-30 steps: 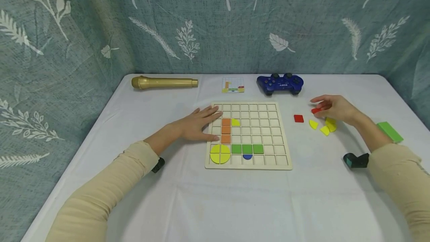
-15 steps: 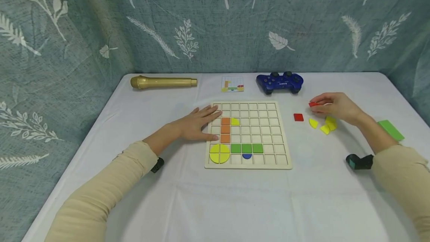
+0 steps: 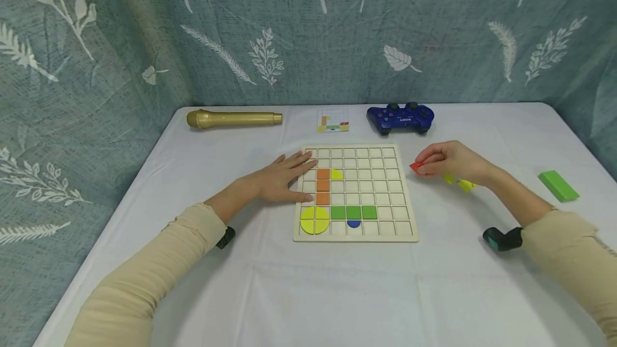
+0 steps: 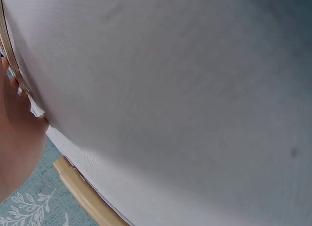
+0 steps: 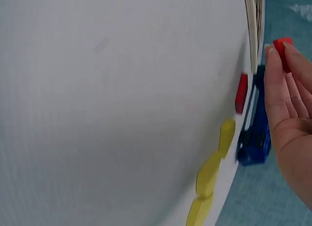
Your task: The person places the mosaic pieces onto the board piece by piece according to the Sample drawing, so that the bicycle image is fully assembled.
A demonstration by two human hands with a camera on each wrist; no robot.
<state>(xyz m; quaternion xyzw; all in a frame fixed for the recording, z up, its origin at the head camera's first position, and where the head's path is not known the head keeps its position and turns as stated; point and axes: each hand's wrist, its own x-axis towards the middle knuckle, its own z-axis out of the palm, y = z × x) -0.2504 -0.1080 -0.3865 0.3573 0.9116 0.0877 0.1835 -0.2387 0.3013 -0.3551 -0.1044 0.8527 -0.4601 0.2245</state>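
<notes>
My left hand [image 3: 284, 178] lies with fingers spread over the left edge of the pale gridded board [image 3: 354, 235]. On the board sit orange squares [image 3: 323, 186], green squares [image 3: 354, 212], yellow quarter-circles [image 3: 315, 220] and a blue half-circle [image 3: 354, 224]. Just right of the board, my right hand [image 3: 450, 160] pinches a small red tile [image 5: 282, 54] between thumb and fingertips, raised above the table. A second red tile [image 5: 241, 93] lies on the cloth, hidden by the hand in the head view. Loose yellow pieces [image 3: 465, 185] lie partly under that hand.
Behind the board lie a gold microphone [image 3: 236, 119], a small pattern card [image 3: 332, 121] and a blue game controller [image 3: 400, 118]. A green block [image 3: 558, 186] rests at the far right, past the right forearm. White cloth [image 3: 337, 293] covers the table.
My right hand has lifted the red tile and carried it left, toward the board's right edge, passing over the other red tile. The left hand stays in place.
</notes>
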